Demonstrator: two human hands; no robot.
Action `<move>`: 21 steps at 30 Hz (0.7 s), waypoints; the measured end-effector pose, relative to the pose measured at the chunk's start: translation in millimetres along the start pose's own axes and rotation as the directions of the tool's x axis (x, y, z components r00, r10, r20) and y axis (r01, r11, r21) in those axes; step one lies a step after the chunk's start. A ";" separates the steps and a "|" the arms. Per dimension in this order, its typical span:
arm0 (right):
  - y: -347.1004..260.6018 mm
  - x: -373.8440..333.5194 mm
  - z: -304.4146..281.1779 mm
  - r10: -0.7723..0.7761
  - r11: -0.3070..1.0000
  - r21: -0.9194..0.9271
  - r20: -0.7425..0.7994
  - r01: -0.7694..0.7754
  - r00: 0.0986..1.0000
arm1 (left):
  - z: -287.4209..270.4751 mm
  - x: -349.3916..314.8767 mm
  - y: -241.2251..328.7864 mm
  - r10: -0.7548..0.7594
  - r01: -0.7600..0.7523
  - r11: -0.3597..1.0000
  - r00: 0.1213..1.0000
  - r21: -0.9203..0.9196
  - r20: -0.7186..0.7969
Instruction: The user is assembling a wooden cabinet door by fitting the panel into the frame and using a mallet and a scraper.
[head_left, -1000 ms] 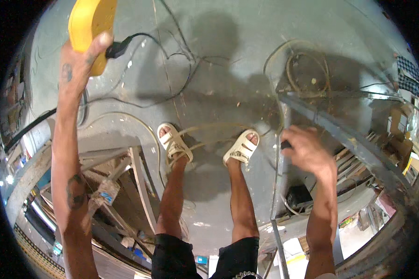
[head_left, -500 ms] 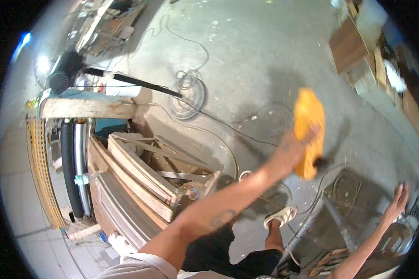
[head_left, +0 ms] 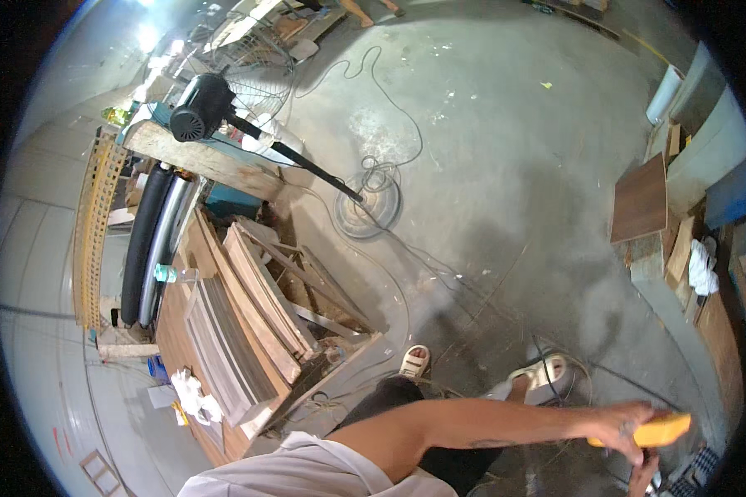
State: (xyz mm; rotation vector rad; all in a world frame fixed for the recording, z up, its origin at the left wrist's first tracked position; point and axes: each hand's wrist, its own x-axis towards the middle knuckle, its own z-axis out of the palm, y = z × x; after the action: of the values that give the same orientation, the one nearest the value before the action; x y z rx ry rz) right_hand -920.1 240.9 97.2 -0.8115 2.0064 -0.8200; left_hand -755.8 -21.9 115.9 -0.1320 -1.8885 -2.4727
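Stretched across to the lower right, my left hand [head_left: 626, 429] is closed around a long yellow object [head_left: 665, 430], perhaps a tool body; its exact kind cannot be made out. Just beneath it, my right hand [head_left: 643, 470] shows only in part, close to the yellow object's underside. Whether its fingers grip anything is hidden. Beside the right hand lies a dark checkered cloth [head_left: 699, 470]. A dark cable hangs near my sandalled foot [head_left: 547, 373].
To my left, a wooden table [head_left: 178, 331] carries curved wooden frames [head_left: 232, 331] and white cloth [head_left: 195, 396]. A black pedestal fan [head_left: 203, 108] stands beyond on a round base [head_left: 369, 207], with cables along the floor. Boards [head_left: 641, 199] lean at the right. Another person's legs [head_left: 356, 12] show far off.
My left hand has swung right and nearer to me with the yellow object, which now lies sideways. My right hand has come to just below it. The view has shifted.
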 end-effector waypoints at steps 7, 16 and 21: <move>86.6 98.7 -67.4 0.381 0.924 -0.046 0.066 -0.378 0.922 | 58.2 163.6 -161.1 -0.068 0.068 0.998 0.997 -0.013 -0.028; 289.5 114.2 -38.9 0.236 0.957 -0.162 -0.047 -0.240 0.971 | -65.5 189.6 -315.9 -0.557 0.590 0.807 0.777 0.030 -0.294; 334.0 171.6 -9.4 0.212 0.977 0.052 -0.087 -0.208 0.973 | -78.4 210.1 -357.3 -0.865 0.889 0.450 0.409 -0.089 -0.290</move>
State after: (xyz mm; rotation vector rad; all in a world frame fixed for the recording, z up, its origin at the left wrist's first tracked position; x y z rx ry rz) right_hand -1092.0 305.9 -230.4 -0.5337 2.1054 -0.7863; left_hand -995.3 3.1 -230.6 1.5888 -2.2260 -2.6046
